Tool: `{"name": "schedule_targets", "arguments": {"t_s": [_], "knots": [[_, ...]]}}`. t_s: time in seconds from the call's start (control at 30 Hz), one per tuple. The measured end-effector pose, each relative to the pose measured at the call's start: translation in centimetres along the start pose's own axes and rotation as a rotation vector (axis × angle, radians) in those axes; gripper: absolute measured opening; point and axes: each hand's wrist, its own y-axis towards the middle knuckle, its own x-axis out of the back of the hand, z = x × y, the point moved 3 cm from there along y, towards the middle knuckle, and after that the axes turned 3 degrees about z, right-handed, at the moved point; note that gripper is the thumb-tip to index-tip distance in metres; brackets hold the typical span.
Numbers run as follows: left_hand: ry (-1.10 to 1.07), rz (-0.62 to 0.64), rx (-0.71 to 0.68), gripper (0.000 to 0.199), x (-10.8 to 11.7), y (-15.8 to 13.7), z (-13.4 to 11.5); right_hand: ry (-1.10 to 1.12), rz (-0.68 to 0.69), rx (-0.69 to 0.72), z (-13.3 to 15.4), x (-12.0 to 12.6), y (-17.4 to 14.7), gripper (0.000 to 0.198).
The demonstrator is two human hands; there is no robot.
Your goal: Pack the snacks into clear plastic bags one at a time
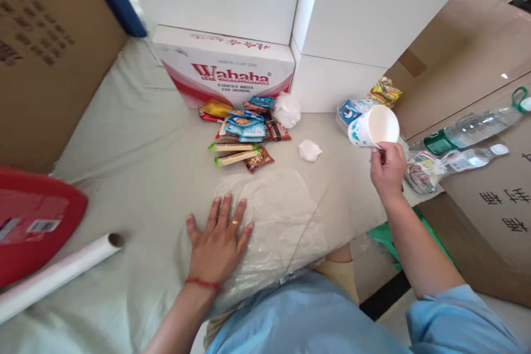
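My left hand lies flat with fingers spread on a thin clear plastic bag at the table's front edge. At the right, my right hand grips a white paper cup with blue marks, tilted so its mouth faces me; its inside looks white. Behind the cup stands a clear container with blue packets, partly hidden. Between my hands and the wall are a crumpled white tissue and a pile of small snack packets. Two green-ended stick packs lie before the pile.
A Wahaha carton stands against the white cabinet, a white plastic ball-shaped bundle beside it. On the right are plastic bottles and cardboard boxes. At left lie a white roll and a red object.
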Motion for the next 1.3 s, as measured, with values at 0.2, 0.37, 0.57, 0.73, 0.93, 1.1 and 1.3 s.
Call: {"name": "schedule_targets", "arguments": {"t_s": [0.2,0.37,0.57,0.73,0.93,1.1,1.3], "knots": [[0.048,-0.018,-0.028,0.058,0.0,0.0,0.2,-0.284,-0.067,-0.219,-9.9,1.9,6.2,0.019],[0.029,-0.032,-0.022,0.059,-0.4,0.0,0.8,-0.399,0.026,-0.304,-13.7,-3.0,23.0,0.035],[0.0,-0.032,0.015,0.059,-0.4,-0.1,0.9,-0.333,0.096,-0.234,-13.8,-6.1,31.0,0.05],[-0.001,-0.051,0.004,0.059,-0.2,0.0,0.7,-0.198,0.094,-0.234,-13.3,-5.3,20.9,0.036],[0.017,-0.035,0.009,0.056,-0.1,0.2,0.3,0.094,0.199,-0.335,-12.4,-3.6,6.4,0.027],[0.028,-0.021,0.033,0.056,0.0,0.3,0.0,0.267,0.458,-0.211,-5.2,-6.8,1.3,0.027],[0.047,0.022,0.028,0.057,0.0,0.4,-0.1,0.206,0.578,0.154,5.6,-12.8,1.1,0.045]]}}
